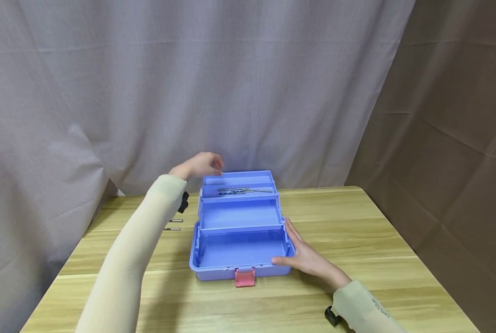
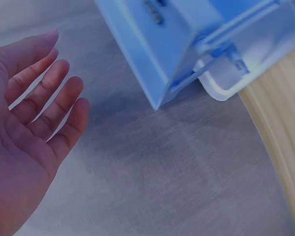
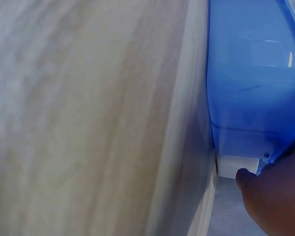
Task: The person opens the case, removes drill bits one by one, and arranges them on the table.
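A blue-purple cantilever toolbox (image 1: 241,273) with a pink latch (image 1: 244,278) stands unfolded, its trays stepped up toward the back. Several drill bits (image 1: 233,193) lie in one upper tray. My left hand (image 1: 200,165) hovers by the top tray's left back corner; in the left wrist view its loosely bent fingers (image 2: 64,98) hold nothing, apart from the box. My right hand (image 1: 308,256) holds the toolbox at its front right corner, thumb over the rim and fingers along the right side. In the right wrist view, part of that hand shows beside the blue wall.
Two more drill bits (image 1: 173,229) lie on the wooden table (image 1: 356,240) left of the toolbox, partly hidden by my left arm. A grey curtain (image 1: 231,92) hangs close behind the table, and a brown one (image 1: 452,138) hangs on the right.
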Demonstrator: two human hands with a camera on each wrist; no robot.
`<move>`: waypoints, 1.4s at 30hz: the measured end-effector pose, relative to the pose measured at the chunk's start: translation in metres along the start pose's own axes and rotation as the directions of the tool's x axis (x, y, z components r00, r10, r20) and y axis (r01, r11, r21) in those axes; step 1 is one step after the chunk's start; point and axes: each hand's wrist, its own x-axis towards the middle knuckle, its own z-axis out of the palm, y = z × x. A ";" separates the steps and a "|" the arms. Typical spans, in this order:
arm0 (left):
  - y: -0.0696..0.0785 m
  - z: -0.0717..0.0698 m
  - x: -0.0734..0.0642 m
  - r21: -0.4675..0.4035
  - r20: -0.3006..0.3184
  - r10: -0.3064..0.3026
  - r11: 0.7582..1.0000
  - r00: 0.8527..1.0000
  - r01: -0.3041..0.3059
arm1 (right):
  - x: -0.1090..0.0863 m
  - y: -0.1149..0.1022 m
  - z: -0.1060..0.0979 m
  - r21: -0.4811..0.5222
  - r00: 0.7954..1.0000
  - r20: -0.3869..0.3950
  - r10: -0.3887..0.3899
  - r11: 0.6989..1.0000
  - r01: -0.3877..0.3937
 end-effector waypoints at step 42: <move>-0.005 0.058 -0.009 0.242 0.057 0.175 0.953 0.983 -0.183 | -0.003 -0.011 0.003 0.049 1.000 -0.001 -0.006 0.999 0.006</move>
